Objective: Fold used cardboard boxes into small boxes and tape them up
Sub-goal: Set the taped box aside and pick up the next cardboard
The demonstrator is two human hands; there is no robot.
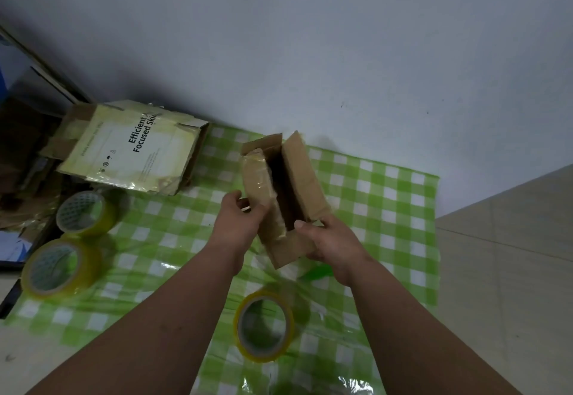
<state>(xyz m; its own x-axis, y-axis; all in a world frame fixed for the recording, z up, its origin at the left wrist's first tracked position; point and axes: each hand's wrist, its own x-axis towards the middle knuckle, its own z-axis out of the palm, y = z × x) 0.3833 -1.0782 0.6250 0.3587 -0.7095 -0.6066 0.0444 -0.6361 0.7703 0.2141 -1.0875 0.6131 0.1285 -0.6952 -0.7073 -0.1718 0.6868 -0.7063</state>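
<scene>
The left hand (240,217) and the right hand (325,241) are a little apart, and both hold the same small brown cardboard box (283,199) up off the tabletop (387,196), which wears a green and white checked cloth. The left hand's fingers curl round the left flap, the one with shiny old tape on it. The right hand grips the near right corner, with its thumb on the rim. The box is open on top, and its two long flaps stand up with a dark gap between them. I think the flaps are about to be pushed shut. The old tape on the left flap looks lumpy, so that flap may not lie flat, and new tape could wrinkle over it. The right flap stands free past the right hand, so it may spring back up if only one flap is pressed. The card looks soft and used, so a hard squeeze could bend the sides in. Just under and near the hands lies a yellow tape roll (264,326). To grab it, one hand must let go, and then the box could tip or pop open. Two more tape rolls (82,213) (59,267) sit well off to the left of the left hand. Beyond them a bigger pale green printed box (133,146) lies on its side.
</scene>
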